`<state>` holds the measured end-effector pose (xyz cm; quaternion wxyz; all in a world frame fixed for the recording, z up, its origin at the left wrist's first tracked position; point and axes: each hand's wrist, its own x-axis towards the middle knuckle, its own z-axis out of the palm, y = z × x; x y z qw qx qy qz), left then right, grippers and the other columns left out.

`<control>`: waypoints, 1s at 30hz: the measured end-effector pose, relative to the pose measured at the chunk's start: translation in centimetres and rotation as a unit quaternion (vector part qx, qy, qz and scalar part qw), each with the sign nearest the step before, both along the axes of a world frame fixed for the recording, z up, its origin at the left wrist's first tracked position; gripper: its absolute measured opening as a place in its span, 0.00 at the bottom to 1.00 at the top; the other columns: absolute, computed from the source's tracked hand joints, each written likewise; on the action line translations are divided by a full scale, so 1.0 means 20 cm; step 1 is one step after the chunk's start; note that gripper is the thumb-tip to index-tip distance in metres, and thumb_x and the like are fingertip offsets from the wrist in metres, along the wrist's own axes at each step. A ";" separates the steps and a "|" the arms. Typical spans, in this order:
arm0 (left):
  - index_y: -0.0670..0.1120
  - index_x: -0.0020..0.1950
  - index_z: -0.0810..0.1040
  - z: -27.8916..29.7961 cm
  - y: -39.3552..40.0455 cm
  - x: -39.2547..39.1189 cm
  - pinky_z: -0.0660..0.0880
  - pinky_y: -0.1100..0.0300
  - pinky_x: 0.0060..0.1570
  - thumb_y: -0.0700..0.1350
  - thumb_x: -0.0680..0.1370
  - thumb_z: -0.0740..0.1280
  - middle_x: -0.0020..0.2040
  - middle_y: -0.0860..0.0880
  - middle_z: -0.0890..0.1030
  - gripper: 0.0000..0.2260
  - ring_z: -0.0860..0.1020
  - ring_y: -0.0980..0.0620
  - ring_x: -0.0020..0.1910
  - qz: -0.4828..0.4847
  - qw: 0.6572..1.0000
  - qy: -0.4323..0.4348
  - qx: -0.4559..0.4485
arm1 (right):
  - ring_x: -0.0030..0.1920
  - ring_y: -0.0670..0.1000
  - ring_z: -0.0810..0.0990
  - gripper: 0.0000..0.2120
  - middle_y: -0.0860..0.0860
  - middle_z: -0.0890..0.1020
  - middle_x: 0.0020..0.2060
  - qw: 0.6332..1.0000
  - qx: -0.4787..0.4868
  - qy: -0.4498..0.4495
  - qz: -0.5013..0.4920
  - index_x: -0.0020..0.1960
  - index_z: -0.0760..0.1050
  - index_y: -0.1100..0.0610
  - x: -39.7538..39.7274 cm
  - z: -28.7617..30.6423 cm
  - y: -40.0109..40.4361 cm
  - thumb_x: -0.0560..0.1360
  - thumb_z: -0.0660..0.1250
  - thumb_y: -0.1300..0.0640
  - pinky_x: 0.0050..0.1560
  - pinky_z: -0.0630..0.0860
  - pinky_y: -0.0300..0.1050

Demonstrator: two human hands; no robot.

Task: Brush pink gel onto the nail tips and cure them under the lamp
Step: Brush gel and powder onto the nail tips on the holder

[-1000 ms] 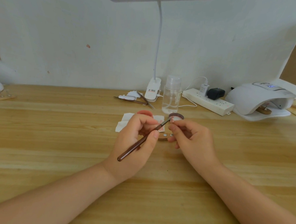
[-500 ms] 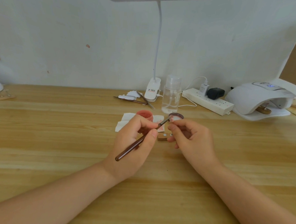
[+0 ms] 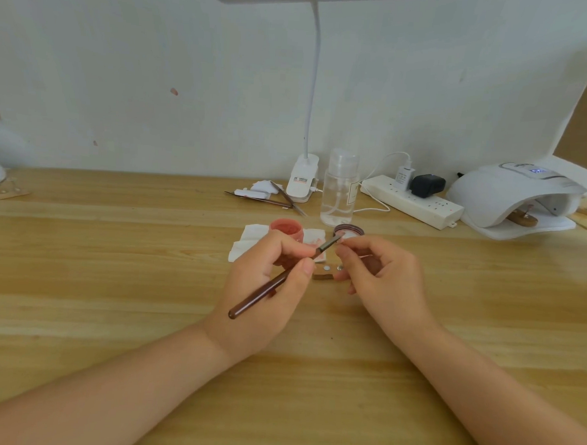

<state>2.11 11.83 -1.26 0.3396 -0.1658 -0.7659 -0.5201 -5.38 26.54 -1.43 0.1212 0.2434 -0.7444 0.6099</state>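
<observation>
Head view: left hand grips brush, right hand pinches something unclear; labels unreadable.

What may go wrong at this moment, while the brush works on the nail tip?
The right hand pinches something small at the brush tip; it may slip under the strokes. The open pink gel jar stands just beyond the left hand, so the knuckles may tip it. Loose nail tips lying between the hands may be swept aside.

Both forearms reach in from below, hands nearly meeting in the middle. Left hand pinches a brush; right hand has its fingers curled, fingertips pinched together.
</observation>
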 end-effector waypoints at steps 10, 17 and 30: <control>0.61 0.47 0.76 0.00 -0.01 -0.01 0.75 0.52 0.55 0.50 0.76 0.63 0.50 0.56 0.81 0.05 0.78 0.45 0.59 -0.007 0.999 -0.014 0.044 | 0.34 0.46 0.82 0.12 0.44 0.82 0.35 1.000 0.011 0.011 -0.007 0.43 0.77 0.42 0.00 0.01 0.01 0.74 0.70 0.60 0.34 0.77 0.41; 0.53 0.44 0.75 0.00 0.00 0.00 0.72 0.70 0.50 0.48 0.76 0.62 0.42 0.57 0.82 0.03 0.80 0.62 0.48 -0.005 1.000 -0.013 0.009 | 0.32 0.44 0.80 0.13 0.41 0.81 0.33 1.000 0.011 0.017 -0.009 0.42 0.77 0.42 0.00 0.01 0.01 0.74 0.70 0.61 0.30 0.72 0.34; 0.56 0.45 0.76 0.01 -0.01 0.01 0.74 0.66 0.51 0.49 0.76 0.62 0.42 0.57 0.82 0.04 0.80 0.60 0.49 0.002 1.000 -0.020 0.014 | 0.33 0.44 0.81 0.12 0.41 0.81 0.34 1.000 0.018 0.023 -0.006 0.42 0.76 0.42 0.00 0.02 0.01 0.74 0.69 0.61 0.31 0.74 0.36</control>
